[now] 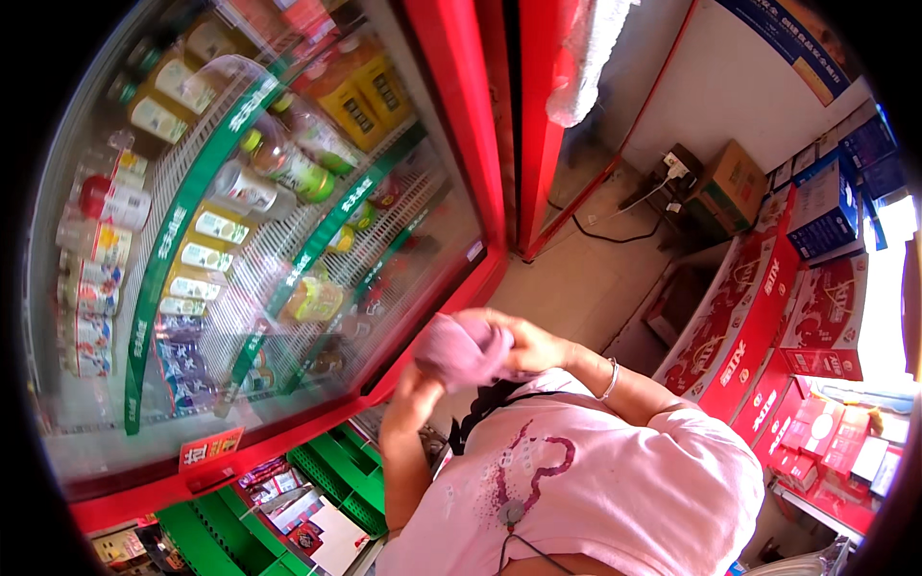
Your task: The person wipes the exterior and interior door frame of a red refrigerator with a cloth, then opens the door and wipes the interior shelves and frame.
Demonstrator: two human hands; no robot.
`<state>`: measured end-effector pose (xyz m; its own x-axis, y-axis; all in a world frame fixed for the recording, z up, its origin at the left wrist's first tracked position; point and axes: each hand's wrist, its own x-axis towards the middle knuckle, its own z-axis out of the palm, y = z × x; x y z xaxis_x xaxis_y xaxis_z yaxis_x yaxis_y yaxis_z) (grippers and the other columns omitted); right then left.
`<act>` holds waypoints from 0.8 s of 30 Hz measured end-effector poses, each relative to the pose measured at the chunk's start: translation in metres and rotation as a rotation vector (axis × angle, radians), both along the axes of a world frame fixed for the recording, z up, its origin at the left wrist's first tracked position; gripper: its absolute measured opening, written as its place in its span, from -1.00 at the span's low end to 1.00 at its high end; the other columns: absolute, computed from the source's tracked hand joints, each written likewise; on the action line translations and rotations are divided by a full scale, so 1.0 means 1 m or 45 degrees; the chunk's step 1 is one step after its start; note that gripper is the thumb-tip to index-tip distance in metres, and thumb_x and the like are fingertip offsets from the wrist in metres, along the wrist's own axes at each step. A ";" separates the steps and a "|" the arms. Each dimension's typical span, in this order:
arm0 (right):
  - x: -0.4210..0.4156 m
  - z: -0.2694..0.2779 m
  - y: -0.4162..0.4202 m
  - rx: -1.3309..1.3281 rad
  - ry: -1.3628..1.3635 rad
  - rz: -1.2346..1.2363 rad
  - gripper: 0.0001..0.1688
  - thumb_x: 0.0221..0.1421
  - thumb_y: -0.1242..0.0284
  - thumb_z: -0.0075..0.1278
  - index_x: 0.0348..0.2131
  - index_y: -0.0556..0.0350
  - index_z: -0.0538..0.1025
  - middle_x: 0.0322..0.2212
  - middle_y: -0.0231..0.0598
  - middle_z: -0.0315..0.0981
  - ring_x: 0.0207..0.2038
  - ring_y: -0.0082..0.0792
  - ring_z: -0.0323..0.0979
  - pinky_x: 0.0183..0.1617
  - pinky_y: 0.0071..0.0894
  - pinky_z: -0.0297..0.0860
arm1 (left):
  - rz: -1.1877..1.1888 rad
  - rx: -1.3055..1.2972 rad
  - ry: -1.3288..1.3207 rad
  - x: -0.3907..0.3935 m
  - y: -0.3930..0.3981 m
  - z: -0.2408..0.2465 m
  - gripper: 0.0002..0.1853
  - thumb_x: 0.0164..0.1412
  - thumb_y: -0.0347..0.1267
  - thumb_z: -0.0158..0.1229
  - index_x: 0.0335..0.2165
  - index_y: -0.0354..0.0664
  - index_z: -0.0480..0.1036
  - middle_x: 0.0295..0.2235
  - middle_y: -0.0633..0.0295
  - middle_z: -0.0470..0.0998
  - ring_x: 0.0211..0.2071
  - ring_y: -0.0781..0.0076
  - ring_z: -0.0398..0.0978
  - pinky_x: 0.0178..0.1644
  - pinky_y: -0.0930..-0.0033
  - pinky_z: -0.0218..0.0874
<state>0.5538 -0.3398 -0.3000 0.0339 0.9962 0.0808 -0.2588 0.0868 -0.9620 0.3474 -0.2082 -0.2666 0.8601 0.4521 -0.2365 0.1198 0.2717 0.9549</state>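
A bunched purplish-pink cloth is held between my two hands in front of my chest. My right hand grips its right side, the fingers partly wrapped in the folds. At the cloth's lower left is my left hand, its fingers largely hidden by the fabric. Just beyond the hands stands a red-framed glass door of a drinks cooler. Behind the glass, wire shelves with green edge strips carry several bottles, among them a green-labelled bottle.
Red drink cartons are stacked along the right, with blue boxes above. A cardboard box and a power strip with cables lie near the far wall. Green plastic baskets stand below the cooler. A red-framed door rises beside it.
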 end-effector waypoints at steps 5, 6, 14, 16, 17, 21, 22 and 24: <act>0.074 0.048 0.029 0.062 0.092 -0.638 -0.49 0.01 0.67 -0.15 0.01 0.11 0.31 -0.14 -0.27 0.39 -0.10 -0.49 0.38 0.03 -0.43 0.33 | 0.196 0.042 0.107 0.067 0.021 0.015 -0.61 0.33 -0.31 -0.07 0.00 -0.39 0.33 -0.11 0.05 0.49 -0.07 0.30 0.45 0.11 0.30 0.19; 0.087 0.069 0.035 0.226 0.182 -0.734 -0.48 0.01 0.68 -0.14 0.01 0.09 0.31 -0.15 -0.26 0.40 -0.11 -0.49 0.39 0.01 -0.43 0.35 | 0.158 0.046 0.106 0.078 0.023 0.019 -0.56 0.34 -0.30 -0.08 0.07 -0.39 0.29 -0.07 -0.02 0.49 -0.05 0.26 0.46 0.12 0.27 0.19; 0.164 0.179 0.162 1.086 -1.096 -1.616 -0.41 -0.17 0.37 0.19 -0.04 -0.30 0.48 0.11 0.09 0.17 0.20 0.20 0.10 0.18 0.17 0.17 | 0.062 0.128 0.231 0.098 0.023 0.019 -0.62 0.35 -0.34 -0.13 0.03 -0.37 0.33 -0.10 -0.01 0.50 -0.07 0.28 0.46 0.07 0.28 0.23; 0.166 0.148 0.187 1.185 -1.196 -1.757 -0.45 -0.28 0.41 0.19 -0.15 -0.31 0.55 0.11 -0.02 0.20 0.19 0.18 0.13 0.17 0.25 0.18 | 0.087 0.151 0.259 0.100 0.024 0.024 -0.62 0.35 -0.34 -0.13 0.02 -0.36 0.34 -0.10 0.00 0.50 -0.08 0.28 0.46 0.07 0.29 0.23; 0.165 0.132 0.189 1.155 -1.230 -1.753 -0.44 -0.31 0.46 0.19 -0.17 -0.29 0.56 0.11 0.00 0.21 0.16 0.18 0.18 0.17 0.22 0.21 | 0.109 0.157 0.277 0.099 0.023 0.024 -0.63 0.35 -0.34 -0.13 0.02 -0.35 0.34 -0.10 0.00 0.50 -0.08 0.29 0.46 0.08 0.29 0.23; 0.169 0.031 0.169 0.959 -1.057 -1.562 -0.37 -0.35 0.62 0.17 -0.16 -0.06 0.40 0.08 0.27 0.15 0.11 0.29 0.22 0.17 0.15 0.22 | 0.119 0.116 0.278 0.098 0.023 0.022 -0.63 0.35 -0.35 -0.12 0.02 -0.33 0.34 -0.10 0.03 0.50 -0.09 0.33 0.47 0.07 0.33 0.24; 0.162 -0.007 0.157 0.732 -1.024 -1.540 -0.40 -0.31 0.63 0.15 -0.14 0.04 0.38 0.08 0.36 0.12 0.11 0.33 0.21 0.17 0.09 0.23 | 0.096 0.118 0.285 0.099 0.025 0.021 -0.63 0.35 -0.35 -0.12 0.02 -0.33 0.34 -0.10 0.03 0.50 -0.09 0.34 0.47 0.07 0.33 0.24; 0.147 -0.086 0.131 0.019 -1.058 -1.431 -0.46 -0.19 0.63 0.08 -0.11 0.22 0.35 0.14 0.33 0.05 0.07 0.31 0.24 0.14 -0.07 0.29 | 0.078 0.120 0.311 0.100 0.027 0.019 -0.64 0.35 -0.34 -0.11 0.02 -0.33 0.35 -0.10 0.04 0.50 -0.09 0.35 0.47 0.06 0.34 0.24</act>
<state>0.7004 -0.2091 -0.3864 0.7416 0.4671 0.4815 0.5941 -0.1239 -0.7948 0.4473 -0.1814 -0.2472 0.7531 0.5317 -0.3876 0.3354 0.1966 0.9213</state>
